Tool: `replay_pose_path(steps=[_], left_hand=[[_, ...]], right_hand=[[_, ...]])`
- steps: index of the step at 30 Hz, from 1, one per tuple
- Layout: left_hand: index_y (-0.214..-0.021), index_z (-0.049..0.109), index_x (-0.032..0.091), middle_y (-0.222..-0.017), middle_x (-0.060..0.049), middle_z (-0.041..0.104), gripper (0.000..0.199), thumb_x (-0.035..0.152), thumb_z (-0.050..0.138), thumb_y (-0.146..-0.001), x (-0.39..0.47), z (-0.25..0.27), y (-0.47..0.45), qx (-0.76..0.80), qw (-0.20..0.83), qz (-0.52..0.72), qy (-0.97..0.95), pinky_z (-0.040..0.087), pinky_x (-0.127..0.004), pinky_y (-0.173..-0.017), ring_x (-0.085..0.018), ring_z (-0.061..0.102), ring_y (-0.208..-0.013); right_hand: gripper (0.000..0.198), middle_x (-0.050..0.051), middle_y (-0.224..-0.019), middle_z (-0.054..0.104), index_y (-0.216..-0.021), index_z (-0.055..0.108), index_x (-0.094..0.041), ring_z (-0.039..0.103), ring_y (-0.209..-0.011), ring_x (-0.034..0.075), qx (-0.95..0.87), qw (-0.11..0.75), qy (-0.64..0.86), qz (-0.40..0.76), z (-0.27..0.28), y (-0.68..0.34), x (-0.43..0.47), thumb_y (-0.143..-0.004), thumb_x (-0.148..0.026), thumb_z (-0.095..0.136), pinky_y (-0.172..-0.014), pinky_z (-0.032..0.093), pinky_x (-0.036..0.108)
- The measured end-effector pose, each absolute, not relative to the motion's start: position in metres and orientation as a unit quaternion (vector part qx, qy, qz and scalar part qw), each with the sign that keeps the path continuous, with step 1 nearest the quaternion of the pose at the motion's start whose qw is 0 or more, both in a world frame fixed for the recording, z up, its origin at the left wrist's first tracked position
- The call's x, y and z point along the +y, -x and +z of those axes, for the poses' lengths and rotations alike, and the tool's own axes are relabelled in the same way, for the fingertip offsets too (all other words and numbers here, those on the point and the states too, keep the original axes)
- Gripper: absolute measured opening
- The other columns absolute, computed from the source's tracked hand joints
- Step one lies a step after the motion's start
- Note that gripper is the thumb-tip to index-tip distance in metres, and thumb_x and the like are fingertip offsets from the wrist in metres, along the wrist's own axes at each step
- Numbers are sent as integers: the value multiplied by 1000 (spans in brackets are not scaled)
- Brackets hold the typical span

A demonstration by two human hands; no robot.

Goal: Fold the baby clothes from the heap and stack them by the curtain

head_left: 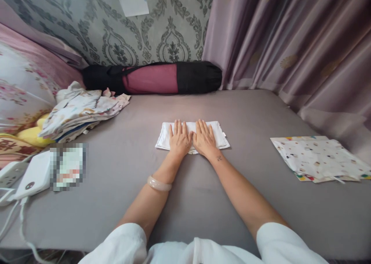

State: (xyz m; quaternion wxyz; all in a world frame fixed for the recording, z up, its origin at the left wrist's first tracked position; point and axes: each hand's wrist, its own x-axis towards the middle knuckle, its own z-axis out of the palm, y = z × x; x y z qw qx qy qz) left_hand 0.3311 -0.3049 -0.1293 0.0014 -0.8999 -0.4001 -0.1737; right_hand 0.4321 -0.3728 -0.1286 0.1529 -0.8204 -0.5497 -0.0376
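Note:
A folded white cloth garment (189, 127) lies flat on the grey sheet in front of me, with a small tag at its right edge. My left hand (180, 138) rests palm down on its left half, fingers stretched out and pointing away from me. On the right half lies my right hand (204, 137), also flat with the fingers extended. The two thumbs meet or nearly meet in the middle. Both palms hide part of the cloth, and neither hand grips it.
A folded patterned garment (319, 158) lies at right. Stacked clothes (84, 107) sit at left, beyond a white power bank (37, 175) with cables and a blurred-out item (69, 167). A black and maroon roll bag (150, 78) lies along the wall beside the curtain (246, 44).

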Motion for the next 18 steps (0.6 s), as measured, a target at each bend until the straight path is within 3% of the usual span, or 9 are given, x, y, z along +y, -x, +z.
replay_pose_path(steps=[11, 18], left_hand=[[-142, 44, 5, -152, -19, 39, 56, 36, 25, -100, -307, -137, -330, -389, 12, -199, 899, 13, -53, -120, -29, 25, -146], [-144, 42, 6, -150, -17, 43, 55, 33, 23, -100, -307, -144, -331, -401, -33, -160, 901, 24, -51, -117, -29, 34, -142]], right_hand=[[57, 14, -159, 25, -150, 31, -3, 18, -147, 25, -578, 154, 801, -26, -127, -428, -377, -98, -25, 25, -120, 8, 45], [56, 13, -158, 27, -150, 32, -3, 19, -147, 24, -576, 142, 805, 18, -126, -425, -377, -100, -26, 22, -120, 12, 43]])
